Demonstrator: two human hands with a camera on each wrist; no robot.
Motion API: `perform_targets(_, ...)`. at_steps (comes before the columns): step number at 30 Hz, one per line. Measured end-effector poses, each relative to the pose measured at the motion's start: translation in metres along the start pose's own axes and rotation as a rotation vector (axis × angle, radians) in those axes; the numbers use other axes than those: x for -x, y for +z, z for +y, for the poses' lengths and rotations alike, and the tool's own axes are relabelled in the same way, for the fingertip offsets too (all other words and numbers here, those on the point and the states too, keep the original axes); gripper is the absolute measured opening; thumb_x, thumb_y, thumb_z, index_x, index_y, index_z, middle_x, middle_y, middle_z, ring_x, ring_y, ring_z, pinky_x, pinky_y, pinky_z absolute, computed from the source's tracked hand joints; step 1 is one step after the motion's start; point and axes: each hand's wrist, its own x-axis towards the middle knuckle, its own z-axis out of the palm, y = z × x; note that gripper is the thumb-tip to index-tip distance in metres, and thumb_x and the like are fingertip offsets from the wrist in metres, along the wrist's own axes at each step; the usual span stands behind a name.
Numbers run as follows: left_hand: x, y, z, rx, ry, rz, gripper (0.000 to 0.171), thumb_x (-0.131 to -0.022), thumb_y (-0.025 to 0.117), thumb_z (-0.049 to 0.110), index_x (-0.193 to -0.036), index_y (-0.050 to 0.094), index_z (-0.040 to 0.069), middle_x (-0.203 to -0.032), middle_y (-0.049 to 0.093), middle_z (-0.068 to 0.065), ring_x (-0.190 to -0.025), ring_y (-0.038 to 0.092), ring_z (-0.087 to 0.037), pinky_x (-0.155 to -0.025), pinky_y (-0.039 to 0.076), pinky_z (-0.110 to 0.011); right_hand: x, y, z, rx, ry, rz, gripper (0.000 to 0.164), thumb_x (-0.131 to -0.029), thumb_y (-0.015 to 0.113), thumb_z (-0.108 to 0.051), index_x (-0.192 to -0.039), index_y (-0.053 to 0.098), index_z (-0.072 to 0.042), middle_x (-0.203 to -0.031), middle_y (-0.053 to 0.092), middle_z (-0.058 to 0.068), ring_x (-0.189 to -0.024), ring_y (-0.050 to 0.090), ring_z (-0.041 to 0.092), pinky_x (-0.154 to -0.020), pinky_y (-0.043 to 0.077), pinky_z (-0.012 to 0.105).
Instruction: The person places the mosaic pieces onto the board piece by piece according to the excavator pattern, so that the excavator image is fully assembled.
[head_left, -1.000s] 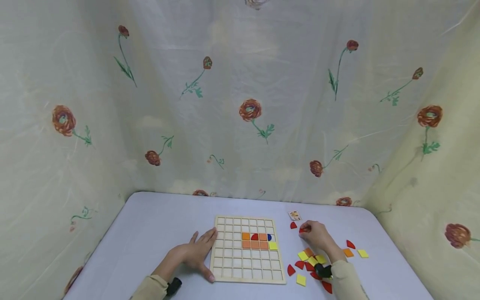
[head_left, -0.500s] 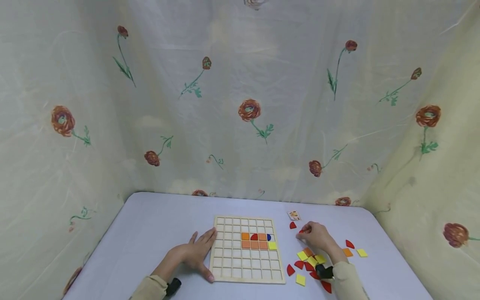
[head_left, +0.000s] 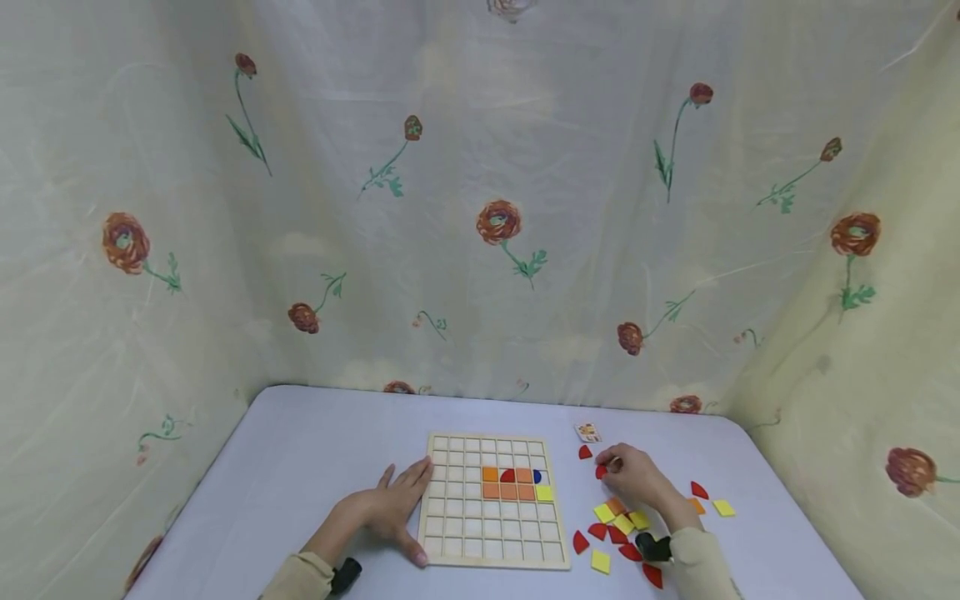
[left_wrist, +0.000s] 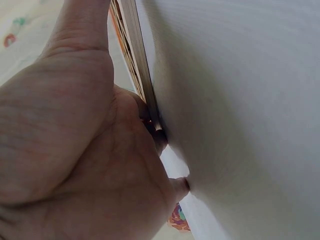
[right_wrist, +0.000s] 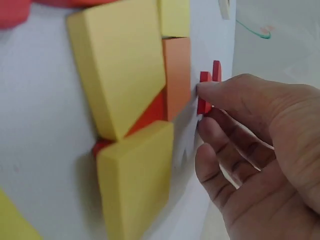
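My left hand (head_left: 393, 506) rests beside the wooden grid board (head_left: 461, 560), fingers spread along its left edge and thumb near the front left corner. The left wrist view shows the palm close up against the board's edge (left_wrist: 137, 55). My right hand (head_left: 636, 477) pinches a red quarter-circle tile (head_left: 601, 472) low over the table, right of the board. In the right wrist view the thumb lies against this red tile (right_wrist: 204, 102); the index finger is mostly hidden. Set in the grid are orange squares (head_left: 508, 492), a red tile (head_left: 507, 475), a blue piece (head_left: 537, 477) and a yellow square (head_left: 544, 493).
Several yellow, orange and red tiles lie loose around a yellow square (head_left: 623, 524) near the right forearm. Another red tile (head_left: 585, 452) and a small printed card (head_left: 588, 432) lie behind the right hand. Farther right are a red tile (head_left: 699, 490) and a yellow square (head_left: 723, 507).
The red tile at my right fingers has shifted slightly toward me and shows more of its face. The right fingers have spread a little. My left hand stays in place.
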Motion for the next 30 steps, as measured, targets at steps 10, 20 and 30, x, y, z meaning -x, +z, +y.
perform_targets(10, 0.002, 0.000, 0.001, -0.008, 0.000, 0.003, 0.139, -0.058, 0.076, 0.071, -0.155, 0.001, 0.005, -0.164, -0.003, -0.012, -0.151, 0.000, -0.028, -0.119, 0.002, -0.059, 0.004, 0.011, -0.014, -0.017, -0.023, 0.002, 0.020, -0.083, 0.075, -0.016, -0.100, 0.066, -0.010, -0.088, 0.060, 0.002, -0.078, 0.053, 0.016, -0.066, 0.050, 0.025)
perform_targets(20, 0.001, 0.002, 0.001, -0.014, 0.002, 0.004, 0.139, -0.059, 0.076, 0.071, -0.155, 0.001, 0.005, -0.164, -0.002, -0.013, -0.151, 0.001, -0.028, -0.119, 0.003, -0.059, 0.024, 0.039, -0.074, -0.041, -0.319, -0.091, 0.013, -0.084, 0.075, -0.018, -0.093, 0.071, -0.010, -0.087, 0.064, -0.003, -0.076, 0.053, 0.012, -0.063, 0.046, 0.020)
perform_targets(30, 0.002, 0.000, 0.002, -0.020, -0.005, 0.002, 0.138, -0.059, 0.076, 0.071, -0.155, 0.002, 0.004, -0.164, -0.002, -0.013, -0.151, 0.000, -0.028, -0.119, 0.002, -0.058, 0.039, 0.080, -0.119, -0.020, -0.450, -0.229, 0.010, -0.086, 0.073, -0.022, -0.094, 0.070, -0.016, -0.084, 0.062, -0.009, -0.075, 0.053, 0.006, -0.064, 0.047, 0.019)
